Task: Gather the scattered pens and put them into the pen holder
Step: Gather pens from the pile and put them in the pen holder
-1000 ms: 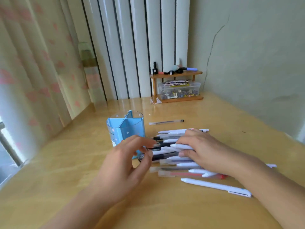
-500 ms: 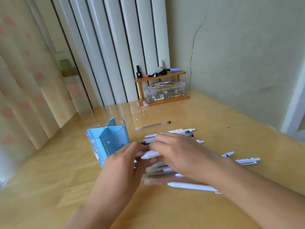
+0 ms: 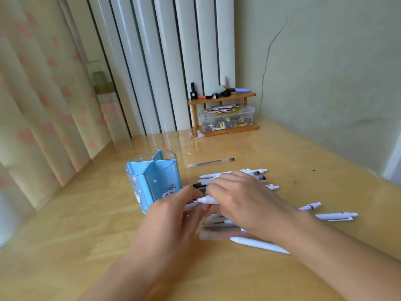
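A glossy wooden desk [image 3: 282,161] meets a cracked green wall. My blue pen holder [image 3: 154,179] stands upright on it. Just right of the holder my right hand [image 3: 243,198] pinches a white pen [image 3: 208,200] over the pile of pens [image 3: 219,227]; my left hand [image 3: 173,216] curls onto their ends. One clear pen [image 3: 210,162] lies behind.

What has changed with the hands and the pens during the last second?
The left hand closed in on the pile and now grips pen ends beside the right hand, which has lifted a white pen off the heap. The pen holder is still without pens, and the lone clear pen behind lies untouched.
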